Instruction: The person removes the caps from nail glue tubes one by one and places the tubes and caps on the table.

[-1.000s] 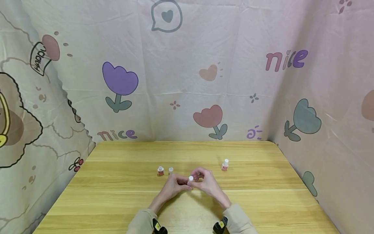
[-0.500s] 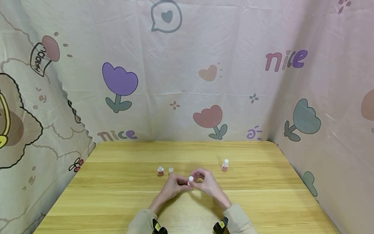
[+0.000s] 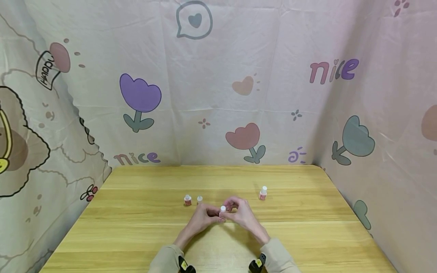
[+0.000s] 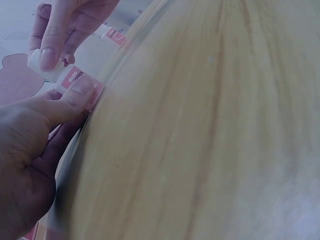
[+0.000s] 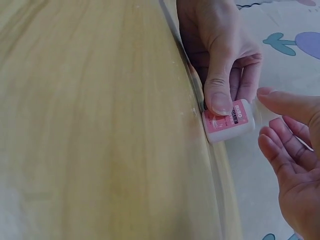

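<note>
Little moved; left hand (image 5: 222,55) partly hides the glue bottle (image 5: 232,126).

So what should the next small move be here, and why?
Probably a gentle twist of the white cap by the right hand, which pinches it, while the left hand grips the glue bottle by its body and can brace it. Whether to tighten or loosen, I cannot tell from these views.

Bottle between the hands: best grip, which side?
Probably pinch the bottle by its broad labelled body from the person's left, where the left hand has it: it stands upright, and that leaves the cap on top to the right hand.
</note>
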Demonstrator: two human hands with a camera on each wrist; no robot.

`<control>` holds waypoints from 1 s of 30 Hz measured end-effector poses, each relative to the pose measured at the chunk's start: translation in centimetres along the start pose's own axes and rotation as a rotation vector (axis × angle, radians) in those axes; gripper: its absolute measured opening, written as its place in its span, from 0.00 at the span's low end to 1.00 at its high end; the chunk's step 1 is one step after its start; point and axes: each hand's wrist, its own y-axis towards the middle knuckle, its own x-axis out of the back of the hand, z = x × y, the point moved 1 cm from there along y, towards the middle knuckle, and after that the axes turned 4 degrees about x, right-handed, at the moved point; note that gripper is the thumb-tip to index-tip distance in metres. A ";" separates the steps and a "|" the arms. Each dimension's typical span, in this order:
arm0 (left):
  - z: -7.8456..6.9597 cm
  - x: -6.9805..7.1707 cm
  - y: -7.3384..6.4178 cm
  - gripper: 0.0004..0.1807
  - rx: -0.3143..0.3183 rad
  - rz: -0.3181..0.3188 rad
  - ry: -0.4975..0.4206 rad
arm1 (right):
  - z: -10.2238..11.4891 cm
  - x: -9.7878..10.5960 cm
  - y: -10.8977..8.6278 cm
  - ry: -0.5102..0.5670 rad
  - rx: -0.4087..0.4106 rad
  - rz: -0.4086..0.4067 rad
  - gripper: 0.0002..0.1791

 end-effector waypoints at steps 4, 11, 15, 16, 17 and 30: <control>0.0 -0.1 0.0 0.08 0.000 0.000 -0.001 | -0.1 0.0 -0.1 0.028 0.011 0.011 0.12; 0.0 0.0 0.0 0.08 0.003 -0.005 0.001 | -0.1 0.0 -0.1 0.061 0.018 0.027 0.13; 0.0 0.0 0.0 0.09 0.014 -0.005 0.005 | 0.1 -0.1 -0.1 0.039 -0.006 0.020 0.15; 0.0 0.0 0.0 0.09 0.014 -0.004 0.004 | 0.6 -0.1 -0.1 0.031 -0.012 0.018 0.15; 0.0 0.0 0.0 0.09 0.016 -0.002 0.004 | 0.6 -0.1 -0.1 0.030 -0.018 0.017 0.15; -0.3 -0.1 0.0 0.08 0.041 0.010 -0.001 | 0.2 -0.1 -0.1 0.020 0.017 0.008 0.13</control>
